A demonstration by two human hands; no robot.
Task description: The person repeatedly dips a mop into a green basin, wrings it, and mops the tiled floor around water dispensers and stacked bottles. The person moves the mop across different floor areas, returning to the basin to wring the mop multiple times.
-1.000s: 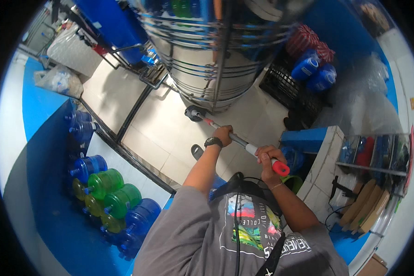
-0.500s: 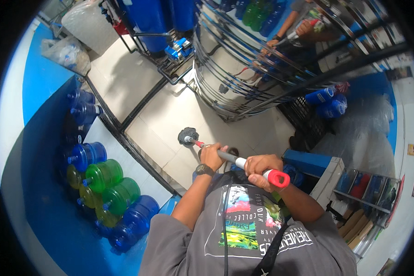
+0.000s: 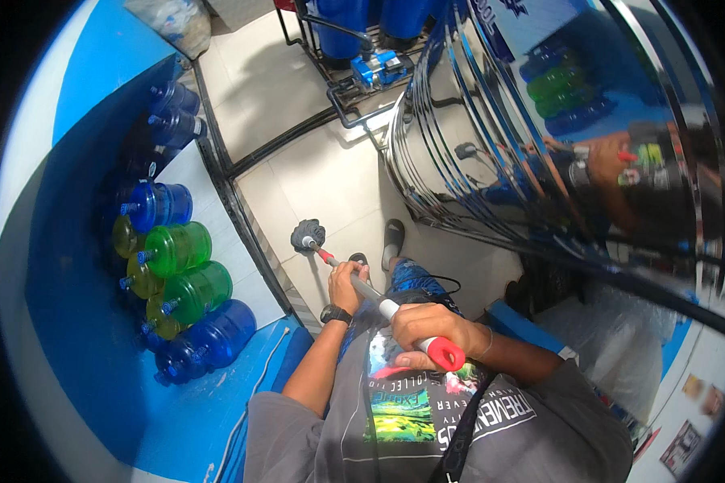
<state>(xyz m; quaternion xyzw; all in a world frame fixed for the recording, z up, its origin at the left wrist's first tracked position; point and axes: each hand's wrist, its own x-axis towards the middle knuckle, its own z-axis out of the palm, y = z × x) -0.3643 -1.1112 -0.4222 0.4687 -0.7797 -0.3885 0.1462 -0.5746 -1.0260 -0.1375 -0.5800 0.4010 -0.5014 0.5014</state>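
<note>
Slanting forward and to the left, a mop (image 3: 369, 291) is gripped by the left hand (image 3: 345, 290), nearer its stringy head (image 3: 306, 231), and the right hand (image 3: 431, 326), beside its red end (image 3: 435, 348). Fingers are wrapped around the grey-and-white pole (image 3: 388, 308); the dark head is seen at the pale tiled floor (image 3: 342, 181).

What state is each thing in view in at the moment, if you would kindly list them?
Left hand: closed around the mop's handle, nearer its head
Right hand: closed around the handle, near its red end
Mop: held slanted, head down at the floor
Green bottles: lying on their sides
Tank: standing, shiny, reflecting the room
Watch: worn on the left wrist
Pump: running or off, cannot tell
</note>
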